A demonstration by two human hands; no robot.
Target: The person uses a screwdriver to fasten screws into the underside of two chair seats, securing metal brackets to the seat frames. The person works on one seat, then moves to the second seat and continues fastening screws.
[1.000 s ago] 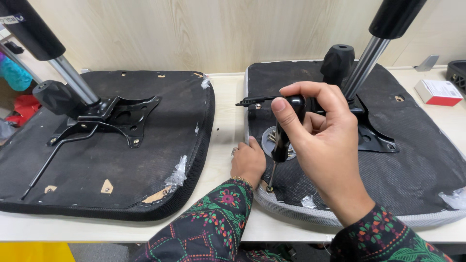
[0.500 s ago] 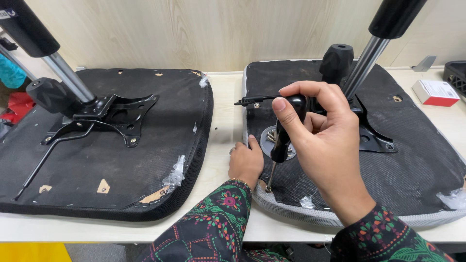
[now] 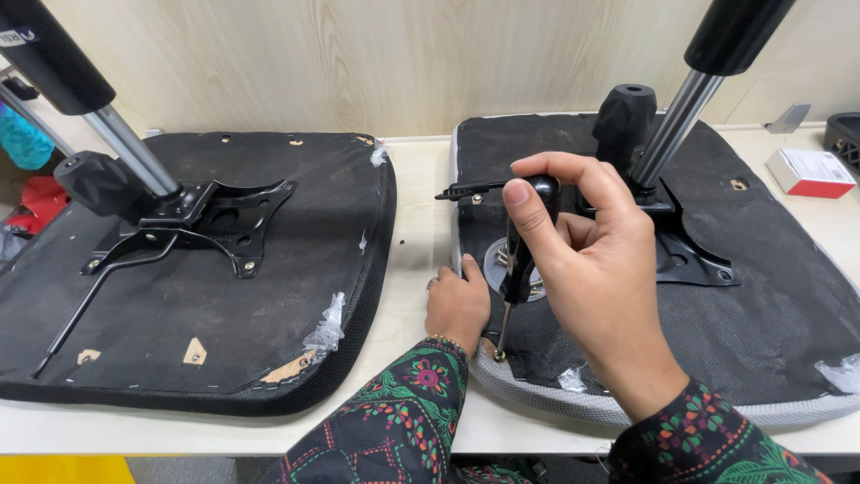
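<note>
- The right hand (image 3: 582, 269), in the centre right of the frame, is closed around the black plastic handle of a screwdriver (image 3: 520, 251), thumb pressed on the front of the grip and fingers curled behind it.
- The screwdriver stands almost upright, as it did half a second ago; its thin metal shaft runs down to a point near the front edge of the upturned black fabric chair seat with grey mesh rim (image 3: 770, 296), where the tip meets what looks like a screw, too small to be sure.
- The left hand (image 3: 459, 305) is loosely curled, fingers bent, resting on the seat's left front edge just beside the shaft; it holds nothing, and it has not shifted from that place.
- Over the last second the grip and the tool's lean have hardly changed; the view has drifted a little, so the work at that one spot is going on rather than finished.
- Behind the right hand, a black metal mounting plate (image 3: 681, 255) carries a chrome gas cylinder with a black sleeve (image 3: 690, 99) rising to the upper right, with a black knob (image 3: 624, 116) just beside it.
- On the left of the frame a second upturned black chair seat (image 3: 206, 332) lies on the pale wooden tabletop (image 3: 421, 197), well apart from both hands and unmoved.
- A small red and white box (image 3: 811, 172) sits at the right edge.
</note>
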